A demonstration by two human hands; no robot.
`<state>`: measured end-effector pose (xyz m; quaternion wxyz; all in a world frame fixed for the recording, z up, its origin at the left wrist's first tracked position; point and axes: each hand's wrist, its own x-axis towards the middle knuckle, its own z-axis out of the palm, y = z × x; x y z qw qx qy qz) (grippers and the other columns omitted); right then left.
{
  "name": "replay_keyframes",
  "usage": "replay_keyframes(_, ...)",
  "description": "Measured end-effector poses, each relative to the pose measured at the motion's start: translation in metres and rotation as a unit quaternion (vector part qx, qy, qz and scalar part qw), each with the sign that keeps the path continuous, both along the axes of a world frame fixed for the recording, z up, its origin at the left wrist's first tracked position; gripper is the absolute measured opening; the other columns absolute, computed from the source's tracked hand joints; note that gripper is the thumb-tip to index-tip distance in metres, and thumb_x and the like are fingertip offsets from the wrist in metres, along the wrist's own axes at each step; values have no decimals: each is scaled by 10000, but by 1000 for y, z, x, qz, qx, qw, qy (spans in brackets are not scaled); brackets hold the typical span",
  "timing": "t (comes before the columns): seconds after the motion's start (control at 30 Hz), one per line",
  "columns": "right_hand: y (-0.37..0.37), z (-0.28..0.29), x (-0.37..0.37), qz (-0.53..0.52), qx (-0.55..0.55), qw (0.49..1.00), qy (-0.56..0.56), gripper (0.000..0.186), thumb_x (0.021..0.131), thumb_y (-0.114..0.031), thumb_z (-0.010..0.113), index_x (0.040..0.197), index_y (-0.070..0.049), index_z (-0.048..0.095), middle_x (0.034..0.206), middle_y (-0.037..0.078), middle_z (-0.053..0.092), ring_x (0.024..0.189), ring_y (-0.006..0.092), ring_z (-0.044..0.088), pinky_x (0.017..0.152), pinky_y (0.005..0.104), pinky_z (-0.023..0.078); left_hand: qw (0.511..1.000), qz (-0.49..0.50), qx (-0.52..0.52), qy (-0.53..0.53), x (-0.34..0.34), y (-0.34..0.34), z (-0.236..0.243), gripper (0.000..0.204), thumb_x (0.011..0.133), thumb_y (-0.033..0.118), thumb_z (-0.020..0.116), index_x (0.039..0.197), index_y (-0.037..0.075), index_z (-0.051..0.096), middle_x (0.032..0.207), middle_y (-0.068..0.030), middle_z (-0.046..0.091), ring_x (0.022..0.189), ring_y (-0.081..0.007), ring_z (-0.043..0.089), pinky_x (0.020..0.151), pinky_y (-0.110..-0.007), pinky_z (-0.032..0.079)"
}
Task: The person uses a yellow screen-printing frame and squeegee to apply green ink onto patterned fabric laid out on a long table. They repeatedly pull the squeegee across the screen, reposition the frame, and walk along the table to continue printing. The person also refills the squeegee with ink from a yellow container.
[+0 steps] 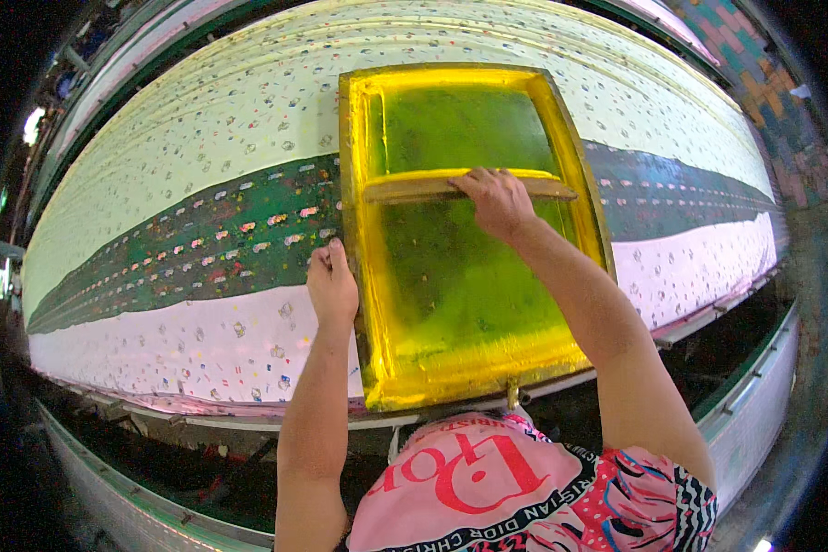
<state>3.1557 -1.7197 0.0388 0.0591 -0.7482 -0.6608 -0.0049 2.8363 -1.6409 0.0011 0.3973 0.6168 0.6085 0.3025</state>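
I count one yellow frame (474, 375), one squeegee (409, 190) grasped by my right grip (500, 200); my left grip (332, 285), I can't tell.

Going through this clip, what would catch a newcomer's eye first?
Probably the bright yellow frame at the centre, with a brown bar across it under the person's right hand. Next comes the dark green strip showing on both sides of the frame, between two stretches of printed material, pale yellow beyond and pinkish nearer.
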Motion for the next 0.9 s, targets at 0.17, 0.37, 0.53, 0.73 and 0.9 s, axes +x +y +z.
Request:
replay_keyframes(0.17,104,7,60,-21,-52,998,-26,622,881,-29,716,1479,-178,634,1391,145,687,1263,366,679,1107,507,537,998,39,42,4,3,-3,2,468,1115,406,597,1026,-49,659,883,-155,685,810,-263,624,760,-418,499)
replay_keyframes(0.37,193,-5,130,-8,30,999,-37,513,919,-70,668,1418,-186,680,1291,143,726,1219,368,708,1074,521,560,996,69,41,48,7,-2,4,469,1126,393,585,975,-51,616,815,-121,616,746,-249,549,704,-430,468)
replay_keyframes(0.53,223,-5,177,38,90,994,-49,523,918,-70,653,1419,-215,693,1325,125,746,1211,360,722,1031,525,587,992,87,31,87,19,-1,16,463,1129,394,580,958,-35,601,784,-120,578,728,-237,518,688,-421,452)
replay_keyframes(0.73,224,8,194,15,6,999,-29,534,933,-137,694,1465,-186,663,1348,145,740,1227,362,712,1060,519,572,990,98,71,74,14,-3,-2,467,1131,407,568,960,-26,600,765,-121,558,711,-241,498,676,-428,435)
replay_keyframes(0.9,224,18,205,63,-7,998,-28,497,915,-218,706,1406,-141,693,1323,182,742,1254,394,696,1087,542,554,988,89,38,118,16,-3,8,504,1137,426,542,966,-42,620,799,-154,618,718,-290,538,682,-437,443)
